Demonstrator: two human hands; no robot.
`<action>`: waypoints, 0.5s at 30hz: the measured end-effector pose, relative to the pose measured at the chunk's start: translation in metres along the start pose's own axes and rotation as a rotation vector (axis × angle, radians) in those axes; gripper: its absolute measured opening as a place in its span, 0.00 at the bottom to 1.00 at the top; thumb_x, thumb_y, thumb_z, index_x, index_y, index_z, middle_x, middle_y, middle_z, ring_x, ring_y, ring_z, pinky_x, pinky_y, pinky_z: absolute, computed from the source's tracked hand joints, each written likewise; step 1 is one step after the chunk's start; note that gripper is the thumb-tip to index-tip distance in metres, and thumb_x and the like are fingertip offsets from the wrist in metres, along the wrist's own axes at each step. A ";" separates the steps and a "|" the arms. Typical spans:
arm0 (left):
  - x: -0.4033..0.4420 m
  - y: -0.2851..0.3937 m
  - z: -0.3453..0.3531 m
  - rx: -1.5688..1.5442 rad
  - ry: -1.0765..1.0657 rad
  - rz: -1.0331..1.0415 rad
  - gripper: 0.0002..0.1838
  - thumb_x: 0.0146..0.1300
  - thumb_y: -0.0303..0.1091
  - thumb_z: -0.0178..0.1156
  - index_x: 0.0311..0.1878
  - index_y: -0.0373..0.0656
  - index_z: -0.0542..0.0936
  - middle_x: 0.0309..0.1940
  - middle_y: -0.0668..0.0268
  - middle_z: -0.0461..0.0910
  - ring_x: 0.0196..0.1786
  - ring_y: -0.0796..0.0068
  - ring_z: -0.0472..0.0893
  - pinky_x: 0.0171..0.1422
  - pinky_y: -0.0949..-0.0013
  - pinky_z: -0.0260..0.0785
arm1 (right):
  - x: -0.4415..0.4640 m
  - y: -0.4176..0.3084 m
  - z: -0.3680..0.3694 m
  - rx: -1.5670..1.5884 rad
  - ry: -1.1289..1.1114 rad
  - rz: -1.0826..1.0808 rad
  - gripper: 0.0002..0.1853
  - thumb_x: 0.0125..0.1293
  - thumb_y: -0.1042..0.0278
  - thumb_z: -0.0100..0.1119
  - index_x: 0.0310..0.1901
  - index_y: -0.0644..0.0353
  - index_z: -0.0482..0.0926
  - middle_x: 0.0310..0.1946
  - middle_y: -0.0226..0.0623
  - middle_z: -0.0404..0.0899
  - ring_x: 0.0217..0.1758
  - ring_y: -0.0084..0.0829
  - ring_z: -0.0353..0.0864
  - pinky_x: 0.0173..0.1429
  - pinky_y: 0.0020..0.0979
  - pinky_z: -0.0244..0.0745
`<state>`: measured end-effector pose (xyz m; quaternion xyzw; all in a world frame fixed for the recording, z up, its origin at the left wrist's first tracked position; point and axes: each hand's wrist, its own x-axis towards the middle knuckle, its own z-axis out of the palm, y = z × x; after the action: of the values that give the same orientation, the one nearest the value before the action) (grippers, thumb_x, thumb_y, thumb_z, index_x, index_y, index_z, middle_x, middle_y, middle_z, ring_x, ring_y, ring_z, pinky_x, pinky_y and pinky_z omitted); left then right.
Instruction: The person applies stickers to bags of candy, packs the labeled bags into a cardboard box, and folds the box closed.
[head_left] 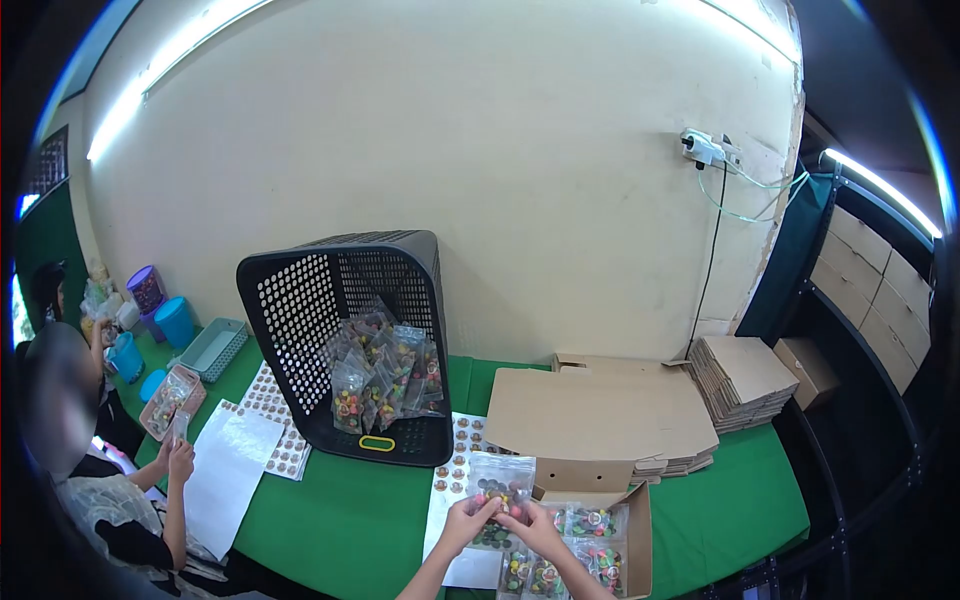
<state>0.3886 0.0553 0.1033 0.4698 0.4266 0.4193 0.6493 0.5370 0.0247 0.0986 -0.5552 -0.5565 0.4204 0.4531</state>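
Observation:
My left hand (466, 524) and my right hand (535, 530) both pinch a clear zip bag (503, 470) of colourful round pieces, held upright between them. It hangs over the left edge of an open cardboard box (640, 545), in which several similar filled bags (593, 522) lie. Beneath the hands is a white sheet of round stickers (467, 435). A black basket (345, 350) tipped on its side stands further back, with a pile of filled bags (385, 370) inside.
Flattened cardboard (600, 410) and a cardboard stack (745, 375) lie at the back right. At left, a co-worker (110, 500) holds a small bag near a pink basket (172, 400). White sheets (230, 460), a grey-green tray (213, 350) and blue containers (175, 320) are there too.

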 end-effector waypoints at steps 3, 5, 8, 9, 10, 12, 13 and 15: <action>0.007 -0.015 -0.004 0.125 0.088 0.121 0.14 0.60 0.40 0.55 0.36 0.37 0.79 0.25 0.71 0.78 0.26 0.86 0.73 0.29 0.83 0.63 | 0.001 -0.001 0.002 -0.053 -0.045 -0.029 0.16 0.55 0.60 0.61 0.38 0.63 0.73 0.22 0.20 0.66 0.23 0.12 0.60 0.25 0.18 0.56; 0.012 -0.025 -0.004 0.122 0.155 0.124 0.15 0.60 0.41 0.55 0.35 0.37 0.79 0.25 0.71 0.78 0.27 0.87 0.73 0.29 0.83 0.62 | 0.004 -0.002 0.003 -0.014 -0.047 -0.044 0.16 0.54 0.61 0.62 0.38 0.63 0.72 0.22 0.20 0.65 0.23 0.12 0.59 0.25 0.17 0.56; 0.012 -0.027 -0.001 0.112 0.185 0.141 0.15 0.60 0.41 0.54 0.36 0.37 0.79 0.25 0.72 0.77 0.26 0.88 0.72 0.28 0.83 0.61 | 0.006 -0.001 0.000 -0.154 -0.063 -0.016 0.14 0.55 0.65 0.60 0.40 0.63 0.73 0.24 0.21 0.68 0.25 0.12 0.63 0.27 0.17 0.60; 0.011 -0.025 0.001 0.106 0.184 0.150 0.15 0.60 0.41 0.54 0.36 0.37 0.79 0.25 0.72 0.77 0.26 0.88 0.71 0.27 0.83 0.61 | 0.006 0.003 0.001 -0.049 -0.046 -0.015 0.14 0.55 0.66 0.60 0.41 0.63 0.72 0.25 0.22 0.70 0.27 0.12 0.65 0.29 0.17 0.61; 0.010 -0.022 0.002 0.077 0.143 0.097 0.15 0.60 0.41 0.54 0.37 0.38 0.79 0.24 0.72 0.76 0.25 0.89 0.70 0.27 0.83 0.61 | 0.005 0.009 0.002 0.055 -0.030 -0.016 0.14 0.55 0.67 0.60 0.41 0.64 0.72 0.26 0.23 0.71 0.29 0.13 0.67 0.30 0.17 0.63; 0.004 -0.013 0.001 0.025 0.065 -0.009 0.14 0.60 0.42 0.55 0.37 0.39 0.79 0.24 0.74 0.75 0.24 0.89 0.69 0.27 0.83 0.60 | 0.003 0.013 0.003 0.222 -0.013 0.007 0.13 0.56 0.68 0.59 0.41 0.65 0.72 0.28 0.25 0.73 0.31 0.14 0.70 0.33 0.17 0.65; 0.002 -0.013 0.001 0.048 0.029 -0.003 0.14 0.60 0.42 0.55 0.37 0.39 0.79 0.24 0.74 0.75 0.24 0.89 0.68 0.27 0.83 0.60 | 0.000 0.013 0.000 0.283 -0.011 0.031 0.13 0.56 0.69 0.59 0.40 0.66 0.72 0.29 0.25 0.74 0.33 0.15 0.71 0.34 0.17 0.66; -0.001 -0.012 0.002 0.093 -0.043 0.014 0.14 0.59 0.42 0.56 0.37 0.40 0.78 0.23 0.76 0.73 0.23 0.90 0.67 0.27 0.83 0.59 | -0.002 0.007 -0.004 0.350 0.012 0.062 0.12 0.57 0.68 0.59 0.39 0.67 0.73 0.30 0.27 0.75 0.33 0.15 0.72 0.35 0.17 0.67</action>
<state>0.3915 0.0515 0.0922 0.5114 0.4281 0.3931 0.6329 0.5424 0.0229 0.0921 -0.4871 -0.4546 0.5212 0.5333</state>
